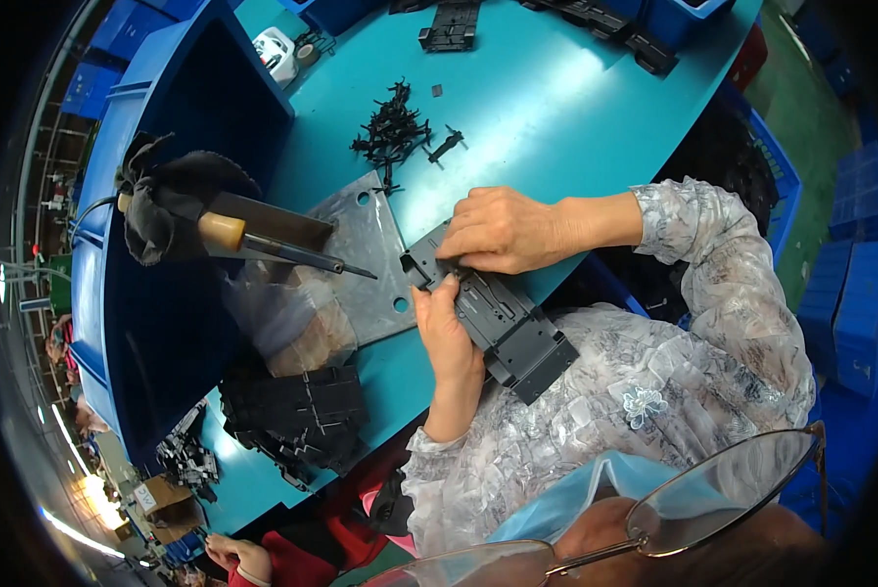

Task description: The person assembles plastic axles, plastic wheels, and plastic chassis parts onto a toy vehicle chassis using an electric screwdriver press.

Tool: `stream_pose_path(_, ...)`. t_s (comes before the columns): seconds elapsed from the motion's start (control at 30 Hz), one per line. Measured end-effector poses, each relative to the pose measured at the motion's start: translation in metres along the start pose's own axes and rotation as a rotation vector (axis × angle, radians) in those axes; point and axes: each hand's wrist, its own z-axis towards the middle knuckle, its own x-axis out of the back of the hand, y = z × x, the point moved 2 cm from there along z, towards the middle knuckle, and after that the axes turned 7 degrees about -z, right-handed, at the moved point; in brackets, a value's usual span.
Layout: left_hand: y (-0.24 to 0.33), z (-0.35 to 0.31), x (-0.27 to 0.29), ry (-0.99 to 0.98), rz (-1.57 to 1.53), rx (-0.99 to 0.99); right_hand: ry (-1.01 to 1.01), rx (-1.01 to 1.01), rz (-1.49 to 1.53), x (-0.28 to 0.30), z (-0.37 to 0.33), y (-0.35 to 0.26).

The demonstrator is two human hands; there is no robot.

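My left hand (446,338) grips a long black plastic chassis (503,318) near its far end, thumb on top. The part lies tilted between my hands and my body. My right hand (503,230) is closed, its fingertips pressed to the far end of the chassis beside my left thumb. Whatever those fingertips pinch is hidden. Left of my hands, a soldering iron (282,252) with a wooden handle points its tip toward the chassis. A grey metal plate (375,240) with round holes lies beneath the iron. Small black plastic pieces (392,132) form a heap beyond my hands.
A large blue bin (116,323) stands at the left, with dark cloth (170,196) by the iron's handle. Stacked black parts (297,416) lie near the left table edge. More black chassis (451,27) sit at the far side. Another person's hand (241,558) shows lower left.
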Motion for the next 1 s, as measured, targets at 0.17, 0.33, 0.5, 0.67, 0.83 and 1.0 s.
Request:
stream_pose_path(0.17,0.000,-0.001,0.003,0.003,0.042,-0.036,0.082,-0.059,0.127,-0.006,-0.001,0.005)
stream_pose_path(0.33,0.001,0.001,-0.003,-0.070,0.101,-0.037,0.125,-0.074,-0.195,-0.002,0.010,0.005)
stream_pose_path(0.5,0.000,-0.001,-0.003,-0.058,0.079,-0.008,-0.018,-0.110,-0.148,-0.005,0.008,0.004)
stream_pose_path(0.67,0.000,-0.005,-0.007,-0.025,0.075,-0.013,0.093,-0.164,0.060,-0.004,0.003,0.009)
stream_pose_path(0.83,0.002,-0.003,-0.005,-0.088,-0.026,-0.007,0.143,-0.134,0.075,-0.005,0.005,0.010)
stream_pose_path(1.0,-0.001,-0.002,-0.001,-0.117,-0.033,0.004,0.075,-0.237,0.267,-0.002,0.005,0.013)
